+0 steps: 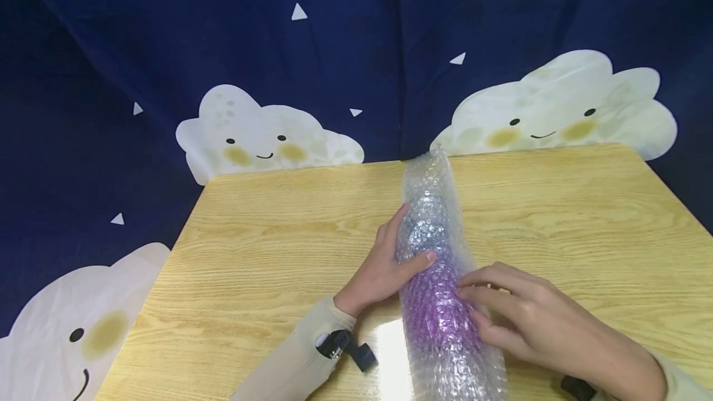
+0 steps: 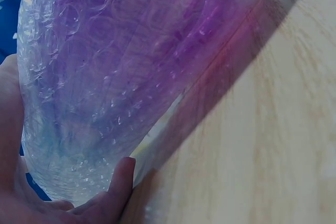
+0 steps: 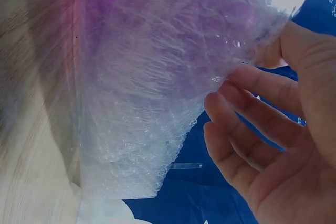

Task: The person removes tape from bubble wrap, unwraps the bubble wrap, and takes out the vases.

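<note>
A long bundle in clear bubble wrap (image 1: 429, 228), purple and blue inside, lies lengthwise on the table. My left hand (image 1: 384, 265) holds its left side, thumb across the top. In the left wrist view, that hand (image 2: 63, 203) curls around the narrower end of the wrapped bundle (image 2: 105, 66). On the right side, my right hand (image 1: 518, 308) pinches the wrap's edge near the purple part. The right wrist view has thumb and forefinger of the hand (image 3: 273, 124) at the edge of the bubble wrap (image 3: 147, 77), the other fingers loosely bent.
The wooden table (image 1: 278, 234) extends to both sides of the bundle. Behind it hangs a dark blue cloth (image 1: 250, 36) with smiling clouds and white triangles. A short clear strip (image 3: 185, 166) sticks out from the wrap in the right wrist view.
</note>
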The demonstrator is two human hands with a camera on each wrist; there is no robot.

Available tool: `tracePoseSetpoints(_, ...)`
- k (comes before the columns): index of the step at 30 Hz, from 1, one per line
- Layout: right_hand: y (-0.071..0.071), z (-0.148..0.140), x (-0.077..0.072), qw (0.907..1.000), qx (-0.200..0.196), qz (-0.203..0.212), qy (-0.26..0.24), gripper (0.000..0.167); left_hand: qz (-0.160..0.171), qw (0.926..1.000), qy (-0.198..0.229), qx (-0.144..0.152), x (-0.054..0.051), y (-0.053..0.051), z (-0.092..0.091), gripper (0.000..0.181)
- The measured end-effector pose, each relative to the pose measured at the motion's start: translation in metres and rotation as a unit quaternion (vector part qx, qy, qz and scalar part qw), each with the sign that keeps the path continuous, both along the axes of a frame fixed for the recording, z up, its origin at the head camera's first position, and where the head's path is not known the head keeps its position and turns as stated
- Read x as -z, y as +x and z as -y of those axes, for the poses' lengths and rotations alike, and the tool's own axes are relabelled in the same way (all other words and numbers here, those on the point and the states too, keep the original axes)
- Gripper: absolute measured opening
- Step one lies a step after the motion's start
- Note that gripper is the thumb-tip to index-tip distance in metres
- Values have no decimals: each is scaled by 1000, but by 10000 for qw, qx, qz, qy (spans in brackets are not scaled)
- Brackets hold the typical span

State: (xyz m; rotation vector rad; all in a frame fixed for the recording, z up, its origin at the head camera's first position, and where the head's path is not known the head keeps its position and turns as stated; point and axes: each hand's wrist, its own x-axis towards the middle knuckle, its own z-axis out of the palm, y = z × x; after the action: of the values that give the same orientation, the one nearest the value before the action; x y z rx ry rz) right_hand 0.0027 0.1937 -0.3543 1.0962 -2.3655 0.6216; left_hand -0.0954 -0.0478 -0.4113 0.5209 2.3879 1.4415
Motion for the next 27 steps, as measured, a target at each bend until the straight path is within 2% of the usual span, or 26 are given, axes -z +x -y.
tracePoseSetpoints(4, -1, 1, 0, 10000, -1, 34, 55, 20, -9, 10000, 16, 0, 0, 0, 0, 94)
tracePoseSetpoints(12, -1, 2, 0, 9999, -38, 58, 86, 26, 22, 10000, 66, 4, 1, 0, -1, 94)
tracePoseSetpoints(19, 0, 4, -1, 9996, 168, 103, 204, 26, -26, 10000, 50, -3, 0, 0, -1, 94)
tracePoseSetpoints(27, 1, 4, -1, 9995, 203, 39, 254, 22, -51, 10000, 55, 5, 1, 0, -1, 93)
